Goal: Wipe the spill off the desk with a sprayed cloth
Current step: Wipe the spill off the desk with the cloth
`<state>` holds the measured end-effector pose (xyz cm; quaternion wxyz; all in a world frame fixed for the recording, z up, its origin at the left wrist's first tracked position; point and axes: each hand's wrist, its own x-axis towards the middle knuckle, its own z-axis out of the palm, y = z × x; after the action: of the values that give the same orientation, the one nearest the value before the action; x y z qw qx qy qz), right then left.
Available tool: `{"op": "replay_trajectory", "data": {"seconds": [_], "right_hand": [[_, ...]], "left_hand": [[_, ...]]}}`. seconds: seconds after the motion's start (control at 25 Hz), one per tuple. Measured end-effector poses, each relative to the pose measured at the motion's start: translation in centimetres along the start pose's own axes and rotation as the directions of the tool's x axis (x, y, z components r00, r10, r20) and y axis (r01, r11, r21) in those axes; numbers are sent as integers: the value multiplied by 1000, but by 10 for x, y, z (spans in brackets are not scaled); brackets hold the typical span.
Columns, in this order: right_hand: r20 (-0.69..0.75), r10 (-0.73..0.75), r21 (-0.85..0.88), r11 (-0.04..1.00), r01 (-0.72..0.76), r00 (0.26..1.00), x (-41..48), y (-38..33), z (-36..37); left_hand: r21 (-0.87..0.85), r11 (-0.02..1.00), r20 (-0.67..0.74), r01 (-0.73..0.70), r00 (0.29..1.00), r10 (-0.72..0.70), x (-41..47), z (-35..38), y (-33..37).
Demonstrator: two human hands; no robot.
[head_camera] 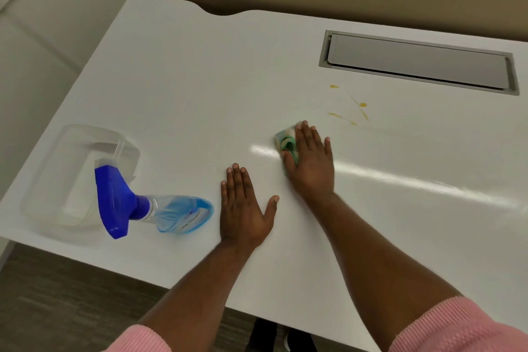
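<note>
Yellow spill streaks and drops [352, 107] mark the white desk [200, 88] right of centre. My right hand [311, 161] lies flat on a folded green-and-white cloth [286, 140], pressing it to the desk just below-left of the spill; most of the cloth is hidden under my palm. My left hand [244, 207] rests flat on the desk with fingers spread, holding nothing. A spray bottle [148, 207] with a blue trigger head lies on its side to the left of my left hand.
A clear plastic container [57, 180] sits at the desk's left front, with the bottle's trigger head over its edge. A grey cable hatch [418, 61] is set into the desk behind the spill. The front desk edge runs close to my forearms.
</note>
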<state>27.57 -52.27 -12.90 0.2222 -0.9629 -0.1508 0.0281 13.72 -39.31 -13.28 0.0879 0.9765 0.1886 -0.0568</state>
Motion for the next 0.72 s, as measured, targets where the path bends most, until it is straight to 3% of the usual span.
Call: {"op": "replay_trajectory", "data": {"seconds": [0.24,0.44,0.72], "right_hand": [[99,-207,-68,974,214,973,-20,-6,0],[-20,49,-163,985,-51,999,-8,50,-24],[-167,232,-128,959,-254,958,9,73,-38]], "left_hand": [[-18,1000,-24,-6,1000,6,-1,-1,-1],[-138,988,-84,-63,995,51,27,-14,13],[-85,935,-43,-345,939,342,108,-8,47]]}}
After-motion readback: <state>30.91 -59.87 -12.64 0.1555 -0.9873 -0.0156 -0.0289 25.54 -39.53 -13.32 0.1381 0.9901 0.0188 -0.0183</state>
